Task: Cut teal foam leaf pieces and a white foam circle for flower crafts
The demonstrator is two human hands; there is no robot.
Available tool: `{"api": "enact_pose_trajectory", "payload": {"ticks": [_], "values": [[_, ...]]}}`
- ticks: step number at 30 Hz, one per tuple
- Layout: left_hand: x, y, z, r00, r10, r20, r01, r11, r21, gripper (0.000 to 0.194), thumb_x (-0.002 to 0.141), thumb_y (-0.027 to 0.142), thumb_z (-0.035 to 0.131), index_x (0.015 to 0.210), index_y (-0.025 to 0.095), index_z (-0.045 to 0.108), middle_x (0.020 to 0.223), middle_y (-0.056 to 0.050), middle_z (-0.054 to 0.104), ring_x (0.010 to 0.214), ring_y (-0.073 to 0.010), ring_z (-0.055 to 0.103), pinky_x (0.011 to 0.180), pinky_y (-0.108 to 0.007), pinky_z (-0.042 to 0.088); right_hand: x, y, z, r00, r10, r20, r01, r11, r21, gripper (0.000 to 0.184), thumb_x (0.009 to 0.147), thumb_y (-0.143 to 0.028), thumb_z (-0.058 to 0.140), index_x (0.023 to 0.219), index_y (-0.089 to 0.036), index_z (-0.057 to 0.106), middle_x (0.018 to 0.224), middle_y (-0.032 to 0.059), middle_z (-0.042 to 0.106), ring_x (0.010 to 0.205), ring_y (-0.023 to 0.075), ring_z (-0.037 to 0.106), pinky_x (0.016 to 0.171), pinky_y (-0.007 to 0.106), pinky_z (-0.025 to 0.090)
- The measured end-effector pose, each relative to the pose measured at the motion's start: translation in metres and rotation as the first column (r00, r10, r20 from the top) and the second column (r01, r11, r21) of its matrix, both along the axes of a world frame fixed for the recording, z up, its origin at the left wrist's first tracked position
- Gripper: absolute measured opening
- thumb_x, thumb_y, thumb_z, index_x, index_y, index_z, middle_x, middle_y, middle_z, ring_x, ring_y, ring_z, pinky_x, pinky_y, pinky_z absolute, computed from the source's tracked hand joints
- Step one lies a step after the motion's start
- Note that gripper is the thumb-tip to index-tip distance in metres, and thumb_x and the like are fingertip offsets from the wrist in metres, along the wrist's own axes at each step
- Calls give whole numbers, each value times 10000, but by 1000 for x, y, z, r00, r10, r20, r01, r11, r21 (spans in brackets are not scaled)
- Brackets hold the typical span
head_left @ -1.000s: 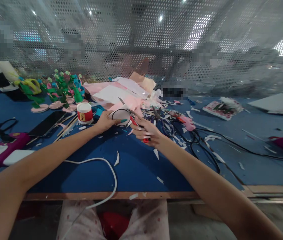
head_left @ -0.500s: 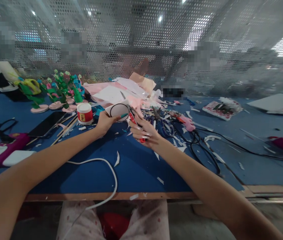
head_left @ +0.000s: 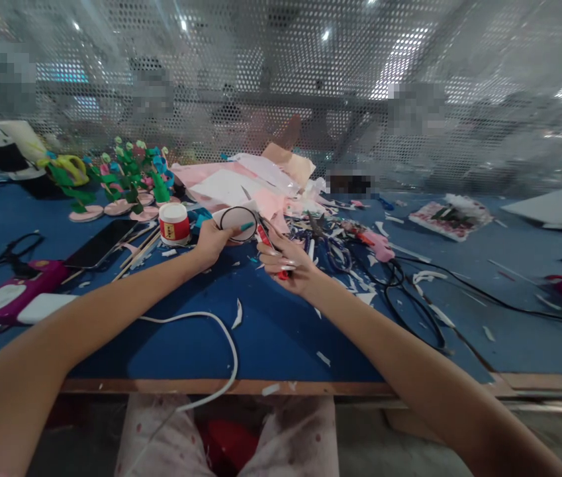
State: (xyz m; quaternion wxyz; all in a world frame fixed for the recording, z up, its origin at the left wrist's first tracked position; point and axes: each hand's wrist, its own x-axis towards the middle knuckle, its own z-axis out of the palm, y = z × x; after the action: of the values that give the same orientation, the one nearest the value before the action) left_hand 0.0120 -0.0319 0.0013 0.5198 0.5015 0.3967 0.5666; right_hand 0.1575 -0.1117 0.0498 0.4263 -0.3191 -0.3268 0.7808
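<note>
Pinches a thin white sheet (head_left: 235, 220) with a round black outline in the bare left hand (head_left: 210, 243) at the frame's centre. Grips red-handled metal scissors (head_left: 263, 236) in the bare right hand (head_left: 288, 261), just beside it. Has a squat red-and-white cylindrical tub (head_left: 175, 231) nearby, left of centre, and loosely overlapping pink and white sheets (head_left: 224, 187) above, on a flat blue tabletop (head_left: 285, 338).

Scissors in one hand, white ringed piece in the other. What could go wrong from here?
1. The red-handled scissors in the right hand are close to the left hand; a slip might nick it.
2. Their blades are beside the white ringed piece; a cut could stray across its black outline.
3. The white cable drapes over the table edge; an arm might snag it.
</note>
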Motion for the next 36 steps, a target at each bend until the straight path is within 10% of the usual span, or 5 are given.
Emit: {"api": "enact_pose_trajectory", "payload": {"ticks": [36], "values": [[-6, 6, -1, 995, -86, -50, 93, 983, 155, 447, 482, 194, 761, 908, 111, 653, 855, -60, 714, 791, -187, 658, 824, -320, 534, 6, -5, -6, 999, 13, 50, -16, 998, 68, 293, 984, -211, 179, 1147, -259, 418, 431, -113, 294, 256, 25, 188, 285, 79, 176]]}}
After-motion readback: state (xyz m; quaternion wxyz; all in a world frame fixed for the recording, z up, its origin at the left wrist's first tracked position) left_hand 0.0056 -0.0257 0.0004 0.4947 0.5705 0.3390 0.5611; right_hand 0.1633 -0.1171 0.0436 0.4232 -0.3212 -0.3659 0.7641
